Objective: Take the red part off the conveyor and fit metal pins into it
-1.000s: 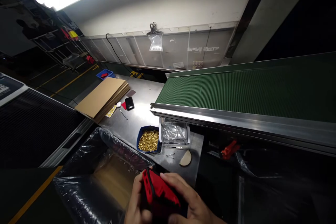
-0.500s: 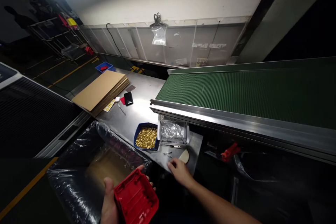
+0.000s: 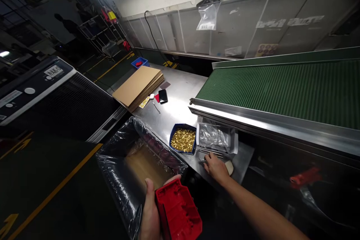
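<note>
My left hand (image 3: 151,210) is wrapped round a red plastic housing (image 3: 180,210), whose hollow, ribbed inside faces up. Its thumb lies along the near side and the other fingers are partly hidden behind the part. Over the right end of the metal table, my right hand (image 3: 216,167) has its fingers curled down among small metal pieces (image 3: 201,160); what is between the fingertips is hidden. Just beyond the fingers lie thin metal tools (image 3: 215,153). A pale rounded pad (image 3: 229,167) rests beside this hand. Nearby stands a blue bin (image 3: 170,140) of small brass-coloured parts (image 3: 183,140).
A grey tray holding clear plastic bags (image 3: 213,137) sits under the edge of the green conveyor (image 3: 270,92). Stacked cardboard sheets (image 3: 137,84) and a black phone-like object (image 3: 162,96) lie on the metal table (image 3: 180,90). A plastic-lined box (image 3: 115,168) stands in front.
The view has swung left and closer. My right hand has moved forward from the table's near edge to the small metal pieces. My left hand still holds the red housing, now tilted differently.
</note>
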Demonstrator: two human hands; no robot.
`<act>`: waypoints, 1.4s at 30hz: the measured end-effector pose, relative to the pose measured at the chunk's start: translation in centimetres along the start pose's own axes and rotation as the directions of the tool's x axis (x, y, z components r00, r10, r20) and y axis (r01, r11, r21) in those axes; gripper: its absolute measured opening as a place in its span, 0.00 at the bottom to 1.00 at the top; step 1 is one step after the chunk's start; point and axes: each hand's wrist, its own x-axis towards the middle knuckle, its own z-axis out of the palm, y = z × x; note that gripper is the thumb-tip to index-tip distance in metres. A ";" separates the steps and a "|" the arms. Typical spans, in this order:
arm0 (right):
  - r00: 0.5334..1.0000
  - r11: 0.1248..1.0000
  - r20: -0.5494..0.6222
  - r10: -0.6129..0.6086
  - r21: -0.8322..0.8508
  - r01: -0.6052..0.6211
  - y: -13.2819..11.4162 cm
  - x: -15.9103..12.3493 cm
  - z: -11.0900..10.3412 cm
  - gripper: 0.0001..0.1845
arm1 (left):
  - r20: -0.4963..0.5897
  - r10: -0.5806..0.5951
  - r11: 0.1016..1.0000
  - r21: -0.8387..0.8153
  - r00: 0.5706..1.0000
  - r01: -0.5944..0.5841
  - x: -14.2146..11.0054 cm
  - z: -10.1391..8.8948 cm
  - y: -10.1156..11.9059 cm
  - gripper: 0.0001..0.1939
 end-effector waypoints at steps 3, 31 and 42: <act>1.000 0.996 -0.011 0.023 0.081 -0.022 -1.1 -0.4 -1.4 0.07 | -0.011 0.040 0.999 0.015 0.999 -0.040 0.1 0.0 0.4 0.48; 0.851 0.708 -0.054 -0.522 0.530 0.468 -14.5 -10.8 -15.1 0.17 | 0.213 -0.049 0.957 0.290 0.976 -0.016 1.5 -0.2 1.5 0.36; 0.831 0.669 -0.079 -0.550 0.554 0.495 -13.7 -11.4 -14.9 0.12 | 0.253 0.015 0.922 0.371 0.967 -0.111 1.7 -0.3 0.7 0.33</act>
